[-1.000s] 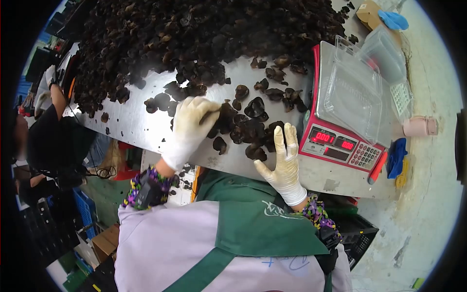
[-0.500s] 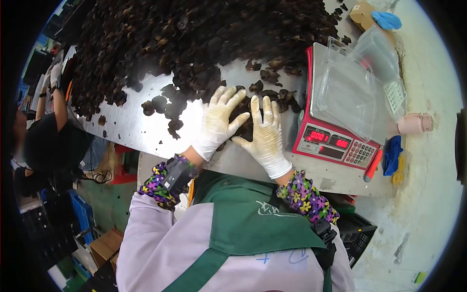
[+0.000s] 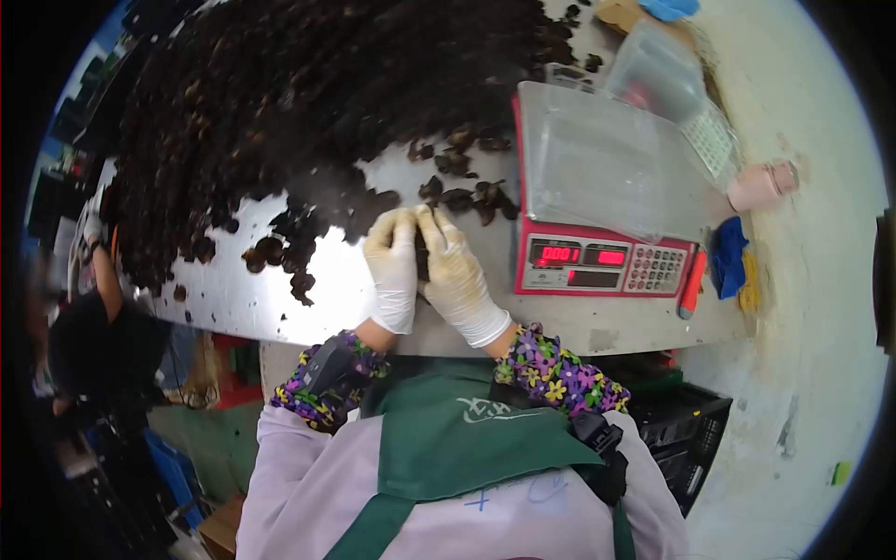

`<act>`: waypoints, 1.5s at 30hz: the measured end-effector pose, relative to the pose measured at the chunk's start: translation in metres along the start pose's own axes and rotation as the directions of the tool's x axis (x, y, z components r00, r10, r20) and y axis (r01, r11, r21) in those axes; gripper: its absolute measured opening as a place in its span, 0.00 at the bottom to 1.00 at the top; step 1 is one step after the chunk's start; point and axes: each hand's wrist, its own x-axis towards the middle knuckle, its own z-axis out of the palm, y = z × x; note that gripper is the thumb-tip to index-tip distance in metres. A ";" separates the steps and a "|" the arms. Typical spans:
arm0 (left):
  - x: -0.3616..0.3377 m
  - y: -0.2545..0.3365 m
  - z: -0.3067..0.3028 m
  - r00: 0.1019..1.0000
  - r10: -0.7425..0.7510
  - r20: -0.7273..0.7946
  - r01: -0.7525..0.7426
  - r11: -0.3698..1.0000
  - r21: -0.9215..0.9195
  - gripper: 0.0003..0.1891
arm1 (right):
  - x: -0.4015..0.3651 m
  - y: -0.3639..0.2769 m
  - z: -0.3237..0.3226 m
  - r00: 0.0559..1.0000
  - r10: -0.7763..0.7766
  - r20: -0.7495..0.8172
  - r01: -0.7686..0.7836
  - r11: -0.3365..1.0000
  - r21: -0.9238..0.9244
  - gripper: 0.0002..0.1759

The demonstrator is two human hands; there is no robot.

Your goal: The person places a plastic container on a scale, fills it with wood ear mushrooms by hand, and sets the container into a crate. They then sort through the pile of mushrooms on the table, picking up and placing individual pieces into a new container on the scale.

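Both of my hands wear whitish gloves and meet at the near part of the metal table [image 3: 353, 317]. My left hand [image 3: 390, 266] has its fingers pressed together and curled around dark, leafy pieces [image 3: 422, 257]. Against the other side of these pieces, my right hand [image 3: 453, 271] curls its fingers, with the fingertips close to those of my left hand. Just beyond the fingertips lie loose dark pieces [image 3: 457, 199], and a large heap of them [image 3: 308, 93] covers the far part of the table.
A red scale [image 3: 597, 266] with a clear plastic tray [image 3: 597, 154] on it stands at the right. Past it are a pink container [image 3: 761, 185], a blue cloth [image 3: 728, 257] and a red-handled tool [image 3: 692, 285]. Another person's arm [image 3: 105, 275] shows at the far left.
My hands were spread flat over the pieces; now they have come together with the fingers curled round some. The view has shifted, so the scale appears further left.
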 end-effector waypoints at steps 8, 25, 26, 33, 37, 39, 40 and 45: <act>0.026 0.120 0.106 0.916 0.380 0.130 -0.344 0.910 -0.234 0.09 | 0.077 0.007 -0.135 0.954 -0.173 -0.243 0.111 0.962 -0.251 0.55; 0.032 0.084 0.082 0.805 0.483 0.344 -0.514 0.858 -0.002 0.11 | 0.023 0.059 -0.256 0.949 0.011 -0.315 -0.075 0.979 -0.191 0.23; 0.035 0.067 0.063 0.797 0.475 0.372 -0.518 0.855 0.018 0.12 | 0.013 0.058 -0.257 0.951 0.016 -0.308 -0.075 0.981 -0.180 0.23; 0.058 -0.006 0.000 0.681 0.311 0.663 -0.714 0.483 0.506 0.30 | -0.060 0.067 -0.228 0.886 0.136 -0.443 -0.225 0.962 -0.155 0.15; 0.059 0.000 0.038 0.616 0.242 0.750 -0.769 0.391 0.506 0.39 | -0.064 0.063 -0.218 0.888 0.149 -0.435 -0.245 0.954 -0.173 0.16; 0.053 0.015 0.052 0.589 0.136 0.796 -0.744 0.477 0.469 0.38 | -0.061 0.056 -0.215 0.888 0.128 -0.443 -0.231 0.955 -0.188 0.17; 0.050 0.013 0.055 0.531 0.159 0.832 -0.789 0.452 0.417 0.31 | -0.059 0.055 -0.214 0.890 0.120 -0.439 -0.222 0.957 -0.189 0.17; 0.028 -0.004 0.045 0.475 0.330 0.815 -0.858 0.377 0.348 0.07 | -0.065 0.055 -0.215 0.904 0.043 -0.426 -0.172 0.948 -0.270 0.16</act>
